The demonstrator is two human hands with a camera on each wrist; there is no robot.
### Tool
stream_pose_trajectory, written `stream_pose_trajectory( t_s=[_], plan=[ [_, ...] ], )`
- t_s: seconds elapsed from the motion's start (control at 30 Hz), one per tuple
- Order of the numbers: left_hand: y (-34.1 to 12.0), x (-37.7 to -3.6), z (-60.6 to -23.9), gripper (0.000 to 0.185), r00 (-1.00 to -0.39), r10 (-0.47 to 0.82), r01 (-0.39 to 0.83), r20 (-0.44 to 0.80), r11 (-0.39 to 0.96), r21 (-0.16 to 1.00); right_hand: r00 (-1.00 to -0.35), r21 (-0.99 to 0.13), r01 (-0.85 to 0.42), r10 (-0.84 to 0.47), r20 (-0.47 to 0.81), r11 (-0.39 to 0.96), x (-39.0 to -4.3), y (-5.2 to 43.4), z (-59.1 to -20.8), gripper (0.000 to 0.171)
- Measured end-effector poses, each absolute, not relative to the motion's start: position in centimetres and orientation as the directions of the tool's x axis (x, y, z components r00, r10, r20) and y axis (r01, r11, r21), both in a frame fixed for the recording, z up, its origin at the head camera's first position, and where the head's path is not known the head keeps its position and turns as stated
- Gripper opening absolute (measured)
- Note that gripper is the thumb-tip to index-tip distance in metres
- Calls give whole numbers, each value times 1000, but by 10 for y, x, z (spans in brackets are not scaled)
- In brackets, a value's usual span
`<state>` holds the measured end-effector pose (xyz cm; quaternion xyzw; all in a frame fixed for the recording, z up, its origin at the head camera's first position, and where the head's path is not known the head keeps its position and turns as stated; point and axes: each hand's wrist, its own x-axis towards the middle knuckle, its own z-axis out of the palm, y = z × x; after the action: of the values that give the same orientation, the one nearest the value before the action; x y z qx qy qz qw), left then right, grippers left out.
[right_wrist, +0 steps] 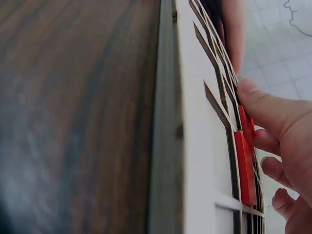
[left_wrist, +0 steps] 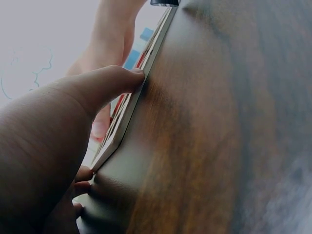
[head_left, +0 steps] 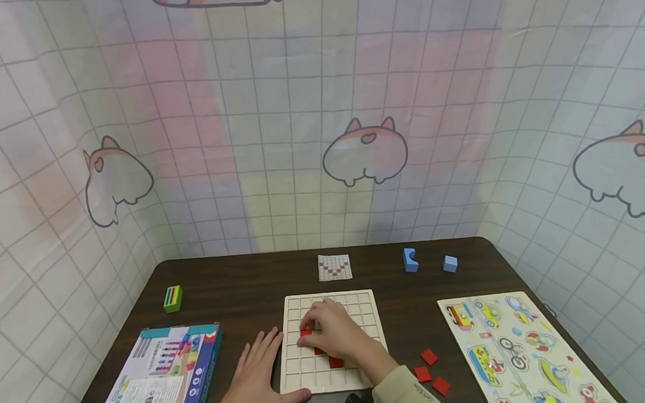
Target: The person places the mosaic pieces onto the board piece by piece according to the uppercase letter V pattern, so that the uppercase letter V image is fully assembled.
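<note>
A pale wooden grid board (head_left: 297, 379) lies flat on the dark table. My left hand (head_left: 258, 378) spreads along its left side, fingertips by the left edge and thumb at the near-left corner. Over the middle of the grid, my right hand (head_left: 336, 333) pinches a red square tile (head_left: 306, 332) between thumb and index finger, right at the board's surface. Two more red tiles sit in cells diagonally below it, the nearest tile (head_left: 336, 362) partly beside the right wrist. In the right wrist view, a seated red tile (right_wrist: 246, 168) is close under the fingers.
Several loose red tiles (head_left: 422, 374) lie right of the board. Behind it is a small pattern card (head_left: 334, 267), with blue blocks (head_left: 450, 263) farther right. A boxed toy (head_left: 145, 385) and a green block (head_left: 172, 299) stand left; a picture puzzle board (head_left: 521, 331) lies right.
</note>
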<state>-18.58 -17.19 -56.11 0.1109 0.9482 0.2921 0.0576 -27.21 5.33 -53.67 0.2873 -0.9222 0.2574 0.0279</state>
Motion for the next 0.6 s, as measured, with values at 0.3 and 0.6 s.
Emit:
stream_pose_trajectory(
  t_s=[0.3,0.6],
  plan=[
    [-172,-186,-560,134,-969,242,172,-51,807,565,-832,-440,-546,-521,190,713,-271,54,-534,21],
    [-172,-186,-560,134,-969,243,174,-49,807,564,-831,-421,-551,-520,197,721,-260,59,-529,28]
  ],
)
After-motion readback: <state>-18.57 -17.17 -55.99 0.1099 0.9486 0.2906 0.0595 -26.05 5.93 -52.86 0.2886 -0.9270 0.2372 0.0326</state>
